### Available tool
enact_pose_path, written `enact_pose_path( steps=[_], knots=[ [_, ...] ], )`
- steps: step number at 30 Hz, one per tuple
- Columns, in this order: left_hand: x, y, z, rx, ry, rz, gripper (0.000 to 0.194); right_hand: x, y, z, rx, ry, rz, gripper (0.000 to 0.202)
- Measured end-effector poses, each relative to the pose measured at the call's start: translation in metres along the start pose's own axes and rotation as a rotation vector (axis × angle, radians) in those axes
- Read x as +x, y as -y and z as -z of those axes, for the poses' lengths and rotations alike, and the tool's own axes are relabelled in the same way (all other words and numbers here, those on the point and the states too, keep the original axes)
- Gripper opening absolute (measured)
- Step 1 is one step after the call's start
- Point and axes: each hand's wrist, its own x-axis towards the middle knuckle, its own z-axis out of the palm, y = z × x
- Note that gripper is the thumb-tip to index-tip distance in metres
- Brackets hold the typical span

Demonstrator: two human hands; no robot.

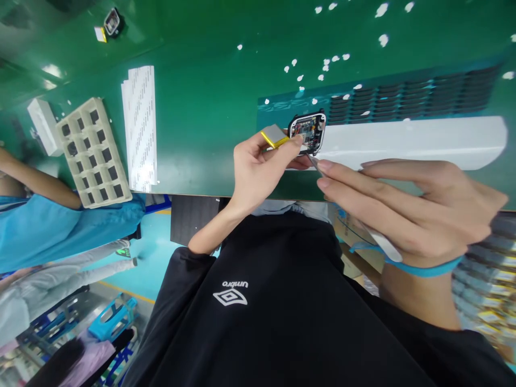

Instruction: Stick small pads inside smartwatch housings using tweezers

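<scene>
My left hand (262, 169) holds an opened watch-like case (308, 133) with a circuit board showing inside, its thumb on the case's lower left edge. A silver battery pouch with yellow tape (275, 136) lies over the fingers of that hand, beside the case. In my right hand (411, 201) is a pair of metal tweezers (382, 242), pinched between thumb and fingers. Their tip touches or nearly touches the lower edge of the case. A blue band circles the right wrist.
A white strip (423, 142) and a dark patterned sheet (407, 97) lie on the green table (201, 107), with several white bits. Leftward are white label sheets (140, 126), a beige tray (99, 153), another opened case (113, 22) and a person in blue (60, 231).
</scene>
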Motion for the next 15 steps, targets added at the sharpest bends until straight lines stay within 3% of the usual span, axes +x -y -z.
enact_pose_path(
  steps=[2,3,10,15],
  knots=[
    [-0.003,-0.003,-0.002,-0.003,-0.006,-0.004,0.018,0.006,0.005,0.003,-0.045,-0.035,0.277,0.043],
    [-0.004,-0.004,-0.002,-0.001,-0.014,-0.004,0.014,0.008,0.007,0.004,-0.067,-0.049,0.348,0.05],
    [-0.005,-0.005,0.004,0.007,-0.007,0.015,0.026,0.008,0.013,-0.001,0.007,-0.095,0.294,0.056],
    [-0.008,0.005,0.003,0.02,0.017,-0.032,0.025,0.007,0.015,0.001,0.03,-0.016,0.303,0.061]
  ],
)
